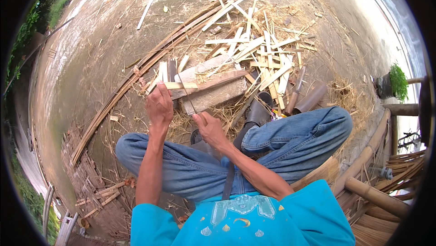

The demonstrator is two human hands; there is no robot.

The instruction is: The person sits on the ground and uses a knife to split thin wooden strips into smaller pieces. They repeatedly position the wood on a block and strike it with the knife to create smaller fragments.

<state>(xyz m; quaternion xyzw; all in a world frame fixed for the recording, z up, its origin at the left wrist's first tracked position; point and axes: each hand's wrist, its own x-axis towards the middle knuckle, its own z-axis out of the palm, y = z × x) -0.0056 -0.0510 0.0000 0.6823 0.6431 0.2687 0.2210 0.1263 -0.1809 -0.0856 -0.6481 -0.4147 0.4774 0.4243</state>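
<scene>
My left hand (160, 104) is closed on one end of a short pale bamboo strip (185, 85), which points to the right. My right hand (210, 130) grips the handle of a thin-bladed knife (189, 97). Its narrow blade slants up and to the left, crossing the strip just right of my left fingers. Whether the edge bites into the strip I cannot tell. Beneath them lies a worn wooden piece (221, 79) on a grey stone block (217, 96). More pale strips (162, 72) lie just beyond my left hand.
A loose pile of cut bamboo strips (272, 62) spreads beyond the block amid shavings. Long split bamboo lengths (131, 80) curve along the left. Beside my shoe (259, 112) lie a brown bamboo tube (311, 97) and a dark-handled tool (296, 89). A bamboo frame (377, 198) stands at right.
</scene>
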